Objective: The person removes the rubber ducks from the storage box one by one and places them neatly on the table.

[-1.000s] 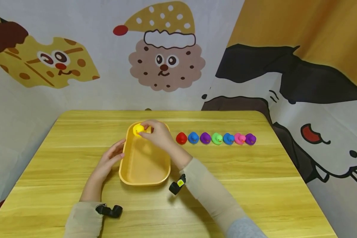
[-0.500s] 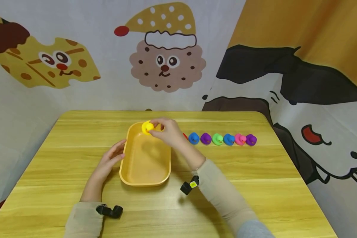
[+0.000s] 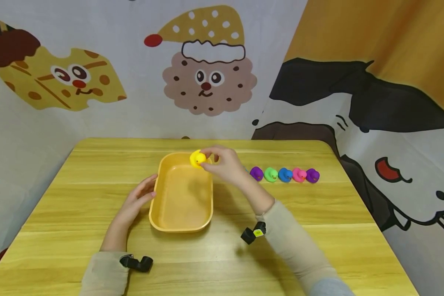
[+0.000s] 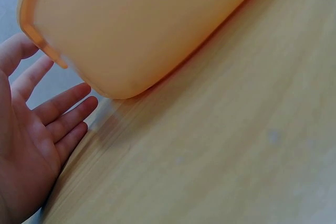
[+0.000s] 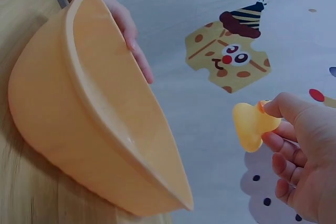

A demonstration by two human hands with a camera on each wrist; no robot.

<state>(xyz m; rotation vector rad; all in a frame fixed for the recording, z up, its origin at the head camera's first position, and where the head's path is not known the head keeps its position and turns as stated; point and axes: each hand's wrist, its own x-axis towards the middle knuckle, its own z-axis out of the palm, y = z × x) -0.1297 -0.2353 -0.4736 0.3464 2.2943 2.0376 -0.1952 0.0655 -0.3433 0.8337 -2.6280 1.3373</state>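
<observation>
A yellow toy duck (image 3: pixel 197 159) is pinched between the thumb and fingers of my right hand (image 3: pixel 223 164), above the far right corner of a yellow-orange plastic bin (image 3: pixel 181 227). In the right wrist view the duck (image 5: pixel 253 124) hangs clear of the bin's rim (image 5: pixel 79 66). No other thing shows inside the bin. My left hand (image 3: pixel 134 201) touches the bin's left side, and the left wrist view shows its fingers (image 4: pixel 68 98) fairly straight beside the wall.
Right of the bin runs a row of toy ducks: purple (image 3: pixel 256 173), green (image 3: pixel 271 174), blue (image 3: pixel 285 175), pink (image 3: pixel 299 175) and another purple one (image 3: pixel 312 176). My right hand and forearm cover the row's left end. A printed cloth (image 3: pixel 133 123) hangs behind the wooden table (image 3: pixel 96 164).
My right hand has moved right with the yellow duck, from over the bin's far left corner to its far right corner. It now hides the red duck. My left hand stays put.
</observation>
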